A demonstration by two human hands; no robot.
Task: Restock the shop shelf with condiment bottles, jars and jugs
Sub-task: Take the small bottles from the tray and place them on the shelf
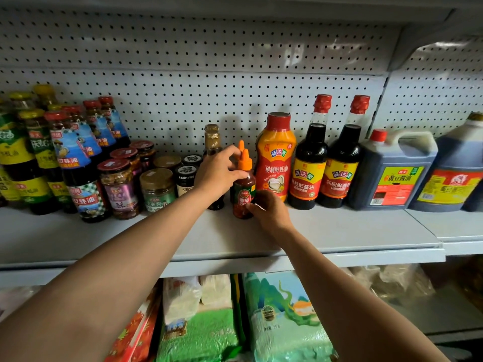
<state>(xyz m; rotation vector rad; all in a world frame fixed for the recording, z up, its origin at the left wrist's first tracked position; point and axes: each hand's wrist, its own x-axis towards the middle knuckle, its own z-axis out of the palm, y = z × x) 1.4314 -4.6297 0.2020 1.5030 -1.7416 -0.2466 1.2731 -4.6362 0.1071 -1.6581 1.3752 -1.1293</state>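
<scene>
The small red sauce bottle [244, 190] with the orange nozzle cap stands upright on the grey shelf [339, 231], just past centre toward 12 o'clock, and both hands are on it. The left hand [219, 173] comes in from 8 o'clock and its fingers curl round the bottle's shoulder below the cap. The right hand [269, 209] reaches from 5 o'clock and grips the bottle's lower body at the label, covering its right edge.

A second orange nozzle [241, 145] pokes up right behind it (its bottle is hidden, so what it holds cannot be told). At 9 o'clock of the left hand a dark bottle with a gold cap [212, 137] is mostly covered by the wrist. At 3 o'clock stands a yellow-and-red squeeze bottle [276, 158], then two dark soy sauce bottles [311, 163], then a jug [392, 173]; another jug [454, 173] is cut off by the frame's edge. Far toward 9 o'clock, jars [120, 189] and oyster sauce bottles [78, 163] crowd together, their back rows hard to make out.
</scene>
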